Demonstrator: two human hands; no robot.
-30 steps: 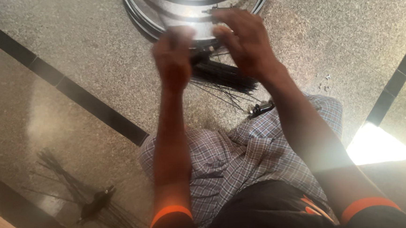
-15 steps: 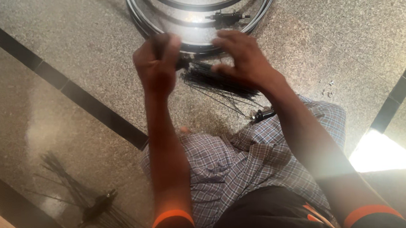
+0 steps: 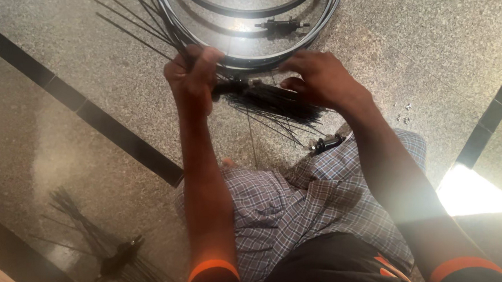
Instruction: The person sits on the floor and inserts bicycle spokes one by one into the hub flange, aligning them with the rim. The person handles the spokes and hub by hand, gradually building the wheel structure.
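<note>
Spokes (image 3: 272,102) sit bunched in left hand's (image 3: 192,75) closed grip.

Two bare hands are at work, the left hand (image 3: 192,75) and the right hand (image 3: 320,78). Two bundles of thin black metal spokes: one bundle (image 3: 266,99) between the hands, another bundle (image 3: 116,256) lying apart on the floor. Black metal wheel rims (image 3: 246,60) lie stacked; their exact number cannot be told. One small black metal hub (image 3: 281,24) sits inside them.
</note>
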